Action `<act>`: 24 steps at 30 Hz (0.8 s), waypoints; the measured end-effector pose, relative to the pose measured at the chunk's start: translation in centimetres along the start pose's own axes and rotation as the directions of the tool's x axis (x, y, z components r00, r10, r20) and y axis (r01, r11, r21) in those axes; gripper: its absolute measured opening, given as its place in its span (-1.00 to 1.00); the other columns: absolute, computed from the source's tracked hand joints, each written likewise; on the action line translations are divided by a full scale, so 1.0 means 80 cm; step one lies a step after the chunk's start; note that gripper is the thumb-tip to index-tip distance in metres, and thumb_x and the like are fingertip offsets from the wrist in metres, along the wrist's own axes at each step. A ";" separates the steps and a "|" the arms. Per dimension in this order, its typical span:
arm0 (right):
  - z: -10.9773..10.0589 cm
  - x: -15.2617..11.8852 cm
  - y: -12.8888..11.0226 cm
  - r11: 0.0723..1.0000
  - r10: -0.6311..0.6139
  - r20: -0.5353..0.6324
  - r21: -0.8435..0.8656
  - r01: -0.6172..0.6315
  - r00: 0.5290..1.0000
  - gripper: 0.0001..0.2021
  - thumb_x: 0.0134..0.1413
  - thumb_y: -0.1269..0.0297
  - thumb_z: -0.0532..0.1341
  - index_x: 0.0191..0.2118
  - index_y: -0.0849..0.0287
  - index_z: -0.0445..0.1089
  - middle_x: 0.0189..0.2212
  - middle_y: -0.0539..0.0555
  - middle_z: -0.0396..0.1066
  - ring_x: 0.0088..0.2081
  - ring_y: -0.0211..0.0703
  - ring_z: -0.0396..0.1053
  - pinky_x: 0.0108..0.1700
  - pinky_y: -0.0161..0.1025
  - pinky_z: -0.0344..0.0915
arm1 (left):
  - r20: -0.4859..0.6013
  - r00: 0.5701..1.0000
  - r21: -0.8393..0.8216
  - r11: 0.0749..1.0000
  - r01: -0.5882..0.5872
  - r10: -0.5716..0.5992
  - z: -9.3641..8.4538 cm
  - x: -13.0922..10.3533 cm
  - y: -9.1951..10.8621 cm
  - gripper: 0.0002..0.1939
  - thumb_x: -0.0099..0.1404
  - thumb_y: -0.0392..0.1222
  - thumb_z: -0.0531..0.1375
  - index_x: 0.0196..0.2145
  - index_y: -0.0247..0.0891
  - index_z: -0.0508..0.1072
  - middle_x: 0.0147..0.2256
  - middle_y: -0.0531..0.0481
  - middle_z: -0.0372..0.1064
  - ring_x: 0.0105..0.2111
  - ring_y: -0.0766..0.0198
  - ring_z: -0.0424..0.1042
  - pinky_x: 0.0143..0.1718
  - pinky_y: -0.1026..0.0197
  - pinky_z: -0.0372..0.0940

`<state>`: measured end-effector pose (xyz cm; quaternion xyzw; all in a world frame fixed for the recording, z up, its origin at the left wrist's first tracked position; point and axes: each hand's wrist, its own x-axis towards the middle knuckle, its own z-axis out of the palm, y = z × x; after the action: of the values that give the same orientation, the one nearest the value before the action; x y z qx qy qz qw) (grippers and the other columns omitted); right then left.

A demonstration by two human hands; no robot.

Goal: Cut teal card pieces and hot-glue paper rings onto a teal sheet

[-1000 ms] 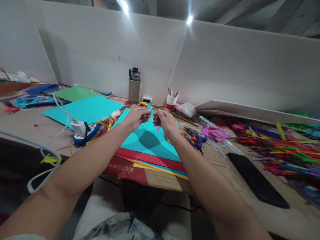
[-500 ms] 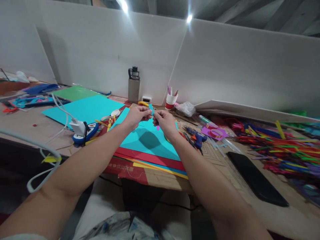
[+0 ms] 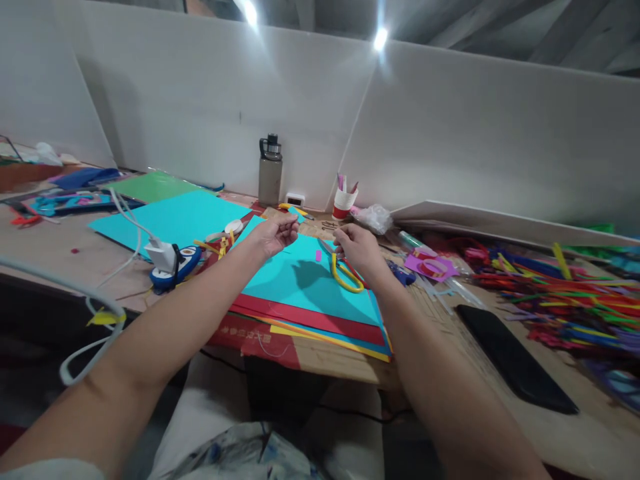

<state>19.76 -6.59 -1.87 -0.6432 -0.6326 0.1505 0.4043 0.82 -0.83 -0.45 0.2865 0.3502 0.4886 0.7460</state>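
My left hand (image 3: 279, 235) is closed, its fingertips pinching a small piece of turquoise paper (image 3: 297, 214). My right hand (image 3: 361, 248) hovers to the right with loosely bent fingers. I make out nothing in it, though its palm side is hidden. Just below it lies a pair of scissors (image 3: 346, 281) with yellow handles, partly covered by that hand. Both hands are above a large turquoise sheet (image 3: 280, 287), which carries a tiny magenta paper scrap (image 3: 319, 256). Red, blue and yellow sheets show under its front edge.
A bottle (image 3: 271, 175) and a paper cup (image 3: 344, 202) with pens stand by the white wall. At right are a black phone (image 3: 515, 357), a blue glue gun (image 3: 401, 273) and colourful pipe cleaners (image 3: 575, 293). A blue power strip (image 3: 175, 270) with cables sits left.
My hands have separated; the right one has let go of the turquoise piece and moved right over the scissors. The left one keeps the piece. The view has shifted slightly.
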 end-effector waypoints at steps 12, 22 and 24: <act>0.009 -0.038 0.021 0.601 0.263 0.244 -0.799 0.040 0.933 -0.62 0.16 0.50 -0.05 0.05 0.42 0.29 -0.03 0.48 0.35 0.03 0.14 0.35 -0.07 -0.06 0.27 | 0.203 0.949 0.212 0.935 -0.284 0.242 -0.004 0.002 -0.017 -0.86 0.14 -0.36 0.28 -0.53 -0.36 0.40 -0.60 0.04 0.36 -0.59 0.46 0.35 -0.50 0.37 0.23; -0.004 -0.020 0.042 0.939 0.064 0.056 -0.342 -0.041 0.996 -0.43 -0.02 0.40 0.14 0.18 0.19 0.15 -0.19 0.21 0.44 -0.21 -0.02 0.42 -0.16 -0.16 0.32 | 0.180 0.943 0.230 0.920 -0.316 0.279 -0.002 0.001 -0.016 -0.83 0.08 -0.32 0.32 -0.55 -0.35 0.37 -0.62 0.07 0.32 -0.61 0.47 0.30 -0.52 0.36 0.18; -0.003 -0.023 0.034 0.994 -0.036 0.058 -0.104 0.042 0.998 -0.39 -0.01 0.38 0.13 0.22 0.13 0.09 -0.24 0.12 0.42 -0.29 -0.10 0.40 -0.20 -0.16 0.35 | 0.169 0.943 0.220 0.922 -0.318 0.285 -0.002 0.001 -0.015 -0.83 0.08 -0.32 0.31 -0.55 -0.35 0.37 -0.62 0.06 0.32 -0.61 0.46 0.31 -0.52 0.36 0.18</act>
<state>21.49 -8.06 -4.22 -0.6465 -0.6632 0.1271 0.3550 1.34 -1.16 -1.50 0.4588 0.3086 0.5307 0.6423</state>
